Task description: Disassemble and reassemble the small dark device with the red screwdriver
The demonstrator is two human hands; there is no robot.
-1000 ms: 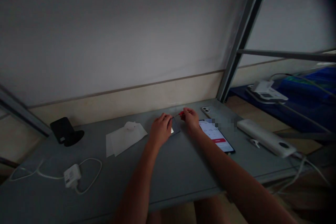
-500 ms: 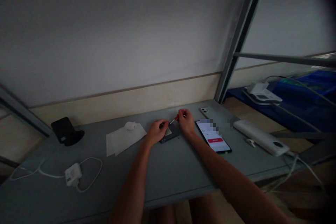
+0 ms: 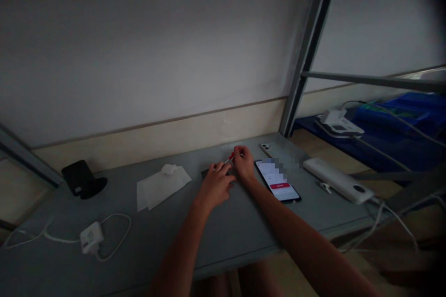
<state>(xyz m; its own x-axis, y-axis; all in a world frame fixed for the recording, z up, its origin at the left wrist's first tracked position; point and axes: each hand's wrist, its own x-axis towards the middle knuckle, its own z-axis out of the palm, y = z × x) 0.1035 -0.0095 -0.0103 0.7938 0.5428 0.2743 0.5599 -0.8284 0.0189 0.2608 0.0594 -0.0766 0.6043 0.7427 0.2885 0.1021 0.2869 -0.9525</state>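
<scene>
Head view: left hand [image 3: 215, 185] now spread over the dark flat device [image 3: 205, 173], which was more exposed half a second ago; steadying is suggested, but whether anything is gripped there cannot be told. Red-handled tool [image 3: 232, 155] held pinched by the right hand [image 3: 244, 162]. Device on grey table [image 3: 240, 227], left of lit phone [image 3: 279, 193]; tool-tip contact hidden.
</scene>
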